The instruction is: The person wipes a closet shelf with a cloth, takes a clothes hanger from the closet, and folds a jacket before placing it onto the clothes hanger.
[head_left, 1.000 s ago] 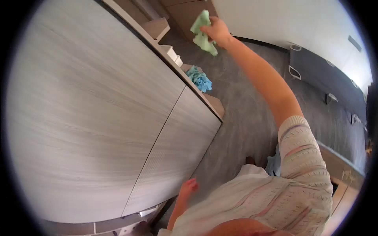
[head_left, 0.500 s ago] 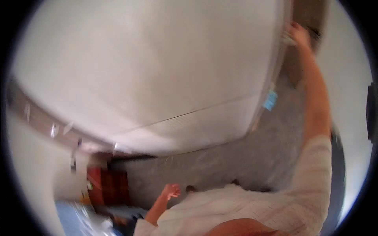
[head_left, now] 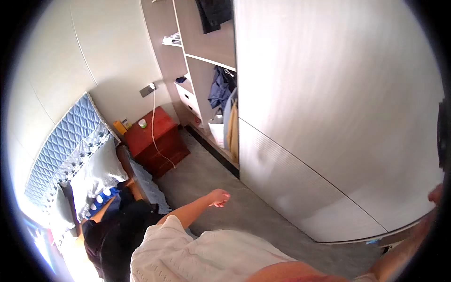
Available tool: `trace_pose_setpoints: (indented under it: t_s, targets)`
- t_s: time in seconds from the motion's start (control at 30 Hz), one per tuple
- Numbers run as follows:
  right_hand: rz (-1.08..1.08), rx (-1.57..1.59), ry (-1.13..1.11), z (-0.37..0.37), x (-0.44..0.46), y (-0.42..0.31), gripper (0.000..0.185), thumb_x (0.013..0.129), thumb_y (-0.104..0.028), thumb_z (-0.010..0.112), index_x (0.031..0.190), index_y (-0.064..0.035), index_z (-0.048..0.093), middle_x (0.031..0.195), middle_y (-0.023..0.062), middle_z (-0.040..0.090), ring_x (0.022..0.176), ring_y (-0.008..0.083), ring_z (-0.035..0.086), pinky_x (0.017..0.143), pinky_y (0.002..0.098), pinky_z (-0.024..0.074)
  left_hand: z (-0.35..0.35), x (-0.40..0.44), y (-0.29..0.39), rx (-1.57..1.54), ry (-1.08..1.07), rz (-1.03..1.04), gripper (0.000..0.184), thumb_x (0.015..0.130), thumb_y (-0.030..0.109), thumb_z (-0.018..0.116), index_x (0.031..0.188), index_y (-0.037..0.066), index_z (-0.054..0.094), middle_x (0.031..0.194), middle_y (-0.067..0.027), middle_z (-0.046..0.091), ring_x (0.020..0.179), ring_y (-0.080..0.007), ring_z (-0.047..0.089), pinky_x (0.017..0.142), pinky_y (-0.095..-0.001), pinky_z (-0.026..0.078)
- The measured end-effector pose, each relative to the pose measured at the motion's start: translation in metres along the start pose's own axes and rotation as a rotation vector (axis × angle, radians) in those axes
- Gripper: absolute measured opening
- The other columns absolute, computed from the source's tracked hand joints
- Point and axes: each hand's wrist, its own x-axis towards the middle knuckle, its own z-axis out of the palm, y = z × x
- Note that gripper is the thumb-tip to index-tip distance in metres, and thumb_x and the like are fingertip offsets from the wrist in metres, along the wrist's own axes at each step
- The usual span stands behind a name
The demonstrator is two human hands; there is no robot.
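Observation:
My left hand hangs over the grey floor, its fingers loosely bent and a little apart, with nothing in it. At the far right edge, part of my right hand shows dark and blurred beside the large pale sliding door. Its fingers are mostly out of sight, and no green cloth can be seen there. A small bit of blue shows at the door's lower right end.
An open wardrobe section holds hanging clothes and drawers. A red bedside cabinet carries small items, with a white cable across it. At left is a bed with a blue quilted headboard, pillows and dark clothing.
The view has swung left, bringing the bed, cabinet and open wardrobe into sight. My right arm has passed to the right edge, and the green cloth seen in that hand earlier is out of sight.

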Motion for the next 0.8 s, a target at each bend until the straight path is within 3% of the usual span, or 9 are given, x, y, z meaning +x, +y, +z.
trace_pose_setpoints:
  t_s: [0.1, 0.3, 0.4, 0.5, 0.57, 0.63, 0.7, 0.77, 0.8]
  targets:
    - [-0.202, 0.067, -0.207, 0.081, 0.021, -0.094, 0.042, 0.09, -0.035, 0.046, 0.125, -0.0124, 0.048, 0.119, 0.0061, 0.052, 0.105, 0.0156, 0.05, 0.087, 0.0289, 0.0383, -0.058, 0.029, -0.005, 0.033, -0.096, -0.043, 0.038, 0.083, 0.008, 0.05, 0.121, 0.006, 0.049, 0.073, -0.0033, 0.054, 0.057, -0.012, 0.053, 0.047, -0.0238, 0.042]
    - [-0.447, 0.221, -0.466, 0.2, 0.064, -0.197, 0.04, 0.09, -0.031, 0.046, 0.125, -0.0108, 0.047, 0.115, 0.0077, 0.054, 0.1, 0.016, 0.051, 0.082, 0.0283, 0.0397, -0.09, 0.026, -0.014, -0.134, -0.021, 0.014, 0.036, 0.083, 0.006, 0.05, 0.119, 0.004, 0.05, 0.072, -0.0029, 0.054, 0.057, -0.0118, 0.052, 0.048, -0.0242, 0.042]
    - [-0.55, 0.27, -0.532, 0.238, 0.085, -0.223, 0.04, 0.09, -0.03, 0.046, 0.125, -0.01, 0.047, 0.113, 0.0085, 0.054, 0.098, 0.0162, 0.051, 0.08, 0.0281, 0.0403, -0.093, 0.026, -0.032, -0.24, 0.058, 0.006, 0.025, 0.083, 0.011, 0.051, 0.107, 0.007, 0.053, 0.066, -0.0026, 0.053, 0.052, -0.0103, 0.049, 0.044, -0.0235, 0.037]
    - [-0.63, 0.327, -0.574, 0.272, 0.11, -0.238, 0.039, 0.09, -0.028, 0.046, 0.125, -0.0092, 0.047, 0.111, 0.0093, 0.055, 0.095, 0.0163, 0.052, 0.077, 0.0278, 0.041, -0.114, 0.043, -0.081, -0.058, 0.086, 0.101, 0.015, 0.085, 0.019, 0.05, 0.094, 0.008, 0.055, 0.064, -0.0026, 0.055, 0.051, -0.0098, 0.049, 0.044, -0.0244, 0.039]
    - [-0.706, 0.324, -0.595, 0.289, 0.13, -0.252, 0.039, 0.09, -0.027, 0.047, 0.125, -0.0087, 0.046, 0.109, 0.0098, 0.055, 0.094, 0.0165, 0.052, 0.076, 0.0276, 0.0415, -0.131, 0.034, -0.085, -0.197, 0.111, 0.29, 0.025, 0.086, 0.03, 0.051, 0.076, 0.007, 0.055, 0.056, -0.0013, 0.053, 0.048, -0.0111, 0.049, 0.044, -0.029, 0.041]
    - [-0.757, 0.307, -0.624, 0.304, 0.15, -0.269, 0.039, 0.09, -0.025, 0.047, 0.125, -0.0082, 0.046, 0.108, 0.0103, 0.056, 0.092, 0.0166, 0.052, 0.074, 0.0274, 0.0419, -0.164, 0.039, -0.079, 0.207, 0.194, -0.064, 0.024, 0.085, 0.03, 0.051, 0.078, 0.008, 0.057, 0.063, -0.0024, 0.058, 0.052, -0.013, 0.051, 0.046, -0.0308, 0.041]
    - [-0.806, 0.283, -0.653, 0.316, 0.171, -0.286, 0.038, 0.09, -0.024, 0.047, 0.125, -0.0076, 0.046, 0.107, 0.0109, 0.056, 0.091, 0.0167, 0.053, 0.073, 0.0272, 0.0424, -0.199, 0.07, -0.095, 0.034, 0.194, -0.061, 0.026, 0.084, 0.032, 0.051, 0.081, 0.007, 0.059, 0.063, -0.0057, 0.057, 0.049, -0.0142, 0.05, 0.046, -0.0319, 0.041]
    - [-0.844, 0.245, -0.649, 0.326, 0.185, -0.304, 0.038, 0.09, -0.023, 0.047, 0.124, -0.0071, 0.046, 0.106, 0.0114, 0.056, 0.089, 0.0168, 0.053, 0.071, 0.027, 0.0428, -0.231, 0.03, -0.023, -0.448, -0.002, -0.001, 0.029, 0.086, 0.033, 0.052, 0.077, 0.006, 0.06, 0.062, -0.0063, 0.057, 0.048, -0.0141, 0.049, 0.048, -0.0287, 0.042]
    - [-0.844, 0.239, -0.645, 0.336, 0.189, -0.318, 0.038, 0.09, -0.022, 0.047, 0.124, -0.0068, 0.046, 0.105, 0.0116, 0.056, 0.088, 0.0169, 0.053, 0.07, 0.0269, 0.043, -0.246, 0.058, -0.032, -0.299, 0.219, 0.067, 0.03, 0.086, 0.032, 0.052, 0.076, 0.005, 0.059, 0.062, -0.0066, 0.058, 0.048, -0.0139, 0.048, 0.049, -0.0272, 0.042]
